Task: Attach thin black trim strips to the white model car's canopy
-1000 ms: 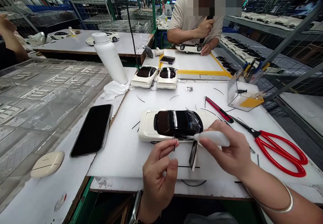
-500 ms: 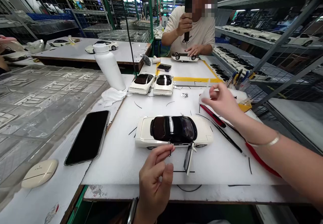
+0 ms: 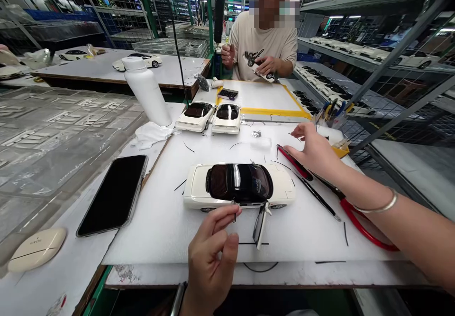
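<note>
A cream-white model car [image 3: 280, 181] with a black roof stands on the white foam sheet [image 3: 149, 245]. Its near-side door [image 3: 260, 226] is swung out toward me. My left hand [image 3: 213, 254] is closed beside the door opening, its fingertips on a small thin black piece [image 3: 235, 217]; the thumb is held apart. Over on the right, my right hand [image 3: 313, 152] has its fingers apart and nothing visible in them. Below it lie a red-and-black tool [image 3: 295, 162], a slim black pen-like tool [image 3: 318, 195] and red-handled scissors [image 3: 359, 226]. A translucent block [image 3: 261, 143] rests to its left.
Two more white model cars [image 3: 226, 119] stand farther back. At left are a white bottle [image 3: 145, 90], a phone [image 3: 113, 195] and an earbud case [image 3: 37, 249]. A yellow tool holder [image 3: 341, 150] is at right. Across the table, a co-worker [image 3: 263, 41] holds another car.
My right hand has let go of the translucent block, which now lies on the foam, and its fingers have spread. My left hand stays by the door. The co-worker has lifted a car.
</note>
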A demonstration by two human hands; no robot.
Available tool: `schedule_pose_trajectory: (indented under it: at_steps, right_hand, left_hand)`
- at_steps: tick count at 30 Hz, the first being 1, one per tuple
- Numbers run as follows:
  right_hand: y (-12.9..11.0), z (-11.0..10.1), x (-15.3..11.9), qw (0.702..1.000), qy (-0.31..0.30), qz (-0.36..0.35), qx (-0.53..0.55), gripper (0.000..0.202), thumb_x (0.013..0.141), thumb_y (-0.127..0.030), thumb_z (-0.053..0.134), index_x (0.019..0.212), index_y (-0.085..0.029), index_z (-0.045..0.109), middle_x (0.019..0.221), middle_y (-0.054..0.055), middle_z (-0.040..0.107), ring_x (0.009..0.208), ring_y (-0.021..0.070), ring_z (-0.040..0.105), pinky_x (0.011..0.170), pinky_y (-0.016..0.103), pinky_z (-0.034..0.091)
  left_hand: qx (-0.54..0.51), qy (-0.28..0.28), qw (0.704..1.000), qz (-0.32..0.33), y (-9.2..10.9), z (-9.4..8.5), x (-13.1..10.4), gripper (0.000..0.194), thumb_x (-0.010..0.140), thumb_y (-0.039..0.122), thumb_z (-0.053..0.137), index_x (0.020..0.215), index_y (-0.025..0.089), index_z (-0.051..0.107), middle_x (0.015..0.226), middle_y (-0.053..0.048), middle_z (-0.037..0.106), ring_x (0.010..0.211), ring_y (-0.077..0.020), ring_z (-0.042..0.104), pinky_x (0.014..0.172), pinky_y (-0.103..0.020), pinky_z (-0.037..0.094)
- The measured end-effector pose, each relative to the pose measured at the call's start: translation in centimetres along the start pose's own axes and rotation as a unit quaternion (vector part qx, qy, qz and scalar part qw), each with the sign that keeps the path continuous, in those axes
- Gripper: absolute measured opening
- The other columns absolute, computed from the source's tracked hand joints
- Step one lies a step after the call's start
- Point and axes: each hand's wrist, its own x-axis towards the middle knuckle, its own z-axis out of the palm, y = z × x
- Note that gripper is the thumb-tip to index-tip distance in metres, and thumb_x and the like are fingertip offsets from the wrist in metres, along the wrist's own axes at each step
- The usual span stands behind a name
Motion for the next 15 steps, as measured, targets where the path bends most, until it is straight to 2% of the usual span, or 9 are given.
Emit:
schedule_pose_trajectory:
  at_steps: [3, 5, 7, 10, 12, 15]
  right_hand:
    - [0.3, -0.8, -0.3, 0.997, -0.023, -0.059, -0.044, 0.036, 0.081, -0.040, 0.057, 0.106, -0.017, 0.044, 0.101, 0.015, 0.061, 0.091, 0.0305, 0.060, 0.075, 0.045, 0.050]
    - [0.3, -1.2, -0.3, 0.988, -0.063, -0.127, -0.064, 0.025, 0.085, -0.034, 0.051, 0.102, -0.017, 0.050, 0.098, 0.015, 0.062, 0.091, 0.0297, 0.060, 0.076, 0.045, 0.049]
    - [0.2, -1.9, -0.5, 0.965, -0.124, -0.219, -0.074, 0.016, 0.087, -0.024, 0.046, 0.097, -0.018, 0.057, 0.095, 0.011, 0.063, 0.089, 0.0256, 0.060, 0.076, 0.039, 0.049]
    - [0.4, -3.3, -2.2, 0.920, -0.188, -0.334, -0.087, 0.028, 0.086, -0.009, 0.039, 0.090, -0.021, 0.064, 0.092, 0.007, 0.065, 0.083, 0.0204, 0.060, 0.072, 0.033, 0.048]
    - [1.0, -4.1, -4.0, 0.902, -0.190, -0.374, -0.102, 0.034, 0.087, -0.004, 0.037, 0.093, -0.020, 0.066, 0.094, 0.008, 0.065, 0.082, 0.0206, 0.060, 0.071, 0.034, 0.048]
    - [2.2, -4.5, -6.7, 0.875, -0.155, -0.438, -0.139, 0.034, 0.090, -0.004, 0.037, 0.105, -0.016, 0.065, 0.098, 0.010, 0.065, 0.084, 0.0214, 0.060, 0.072, 0.036, 0.049]
  left_hand:
    - [0.003, -0.002, 1.000, 0.005, 0.0, 0.0, 0.1, 0.036, 0.092, 0.011, 0.043, 0.057, 0.015, 0.049, 0.115, -0.004, 0.060, 0.107, -0.0151, 0.063, 0.095, -0.025, 0.054]
    - [0.003, 0.002, 1.000, -0.002, 0.0, 0.0, 0.1, 0.036, 0.092, 0.011, 0.043, 0.057, 0.014, 0.049, 0.115, -0.004, 0.060, 0.107, -0.0155, 0.063, 0.095, -0.026, 0.054]
    - [0.003, 0.004, 1.000, -0.010, 0.0, 0.0, 0.0, 0.036, 0.093, 0.011, 0.043, 0.057, 0.014, 0.048, 0.115, -0.004, 0.060, 0.107, -0.0159, 0.063, 0.095, -0.027, 0.054]
    - [0.000, -0.002, 1.000, -0.017, 0.0, -0.1, -0.2, 0.035, 0.093, 0.012, 0.043, 0.058, 0.015, 0.048, 0.115, -0.004, 0.059, 0.107, -0.0162, 0.062, 0.096, -0.028, 0.054]
    - [-0.005, -0.007, 1.000, -0.016, 0.0, -0.2, -0.3, 0.034, 0.093, 0.012, 0.043, 0.059, 0.015, 0.049, 0.116, -0.005, 0.059, 0.107, -0.0168, 0.062, 0.096, -0.029, 0.054]
    - [-0.003, -0.008, 1.000, -0.016, -0.2, -0.2, -0.5, 0.033, 0.093, 0.014, 0.043, 0.060, 0.015, 0.050, 0.116, -0.006, 0.059, 0.106, -0.0178, 0.062, 0.094, -0.029, 0.055]
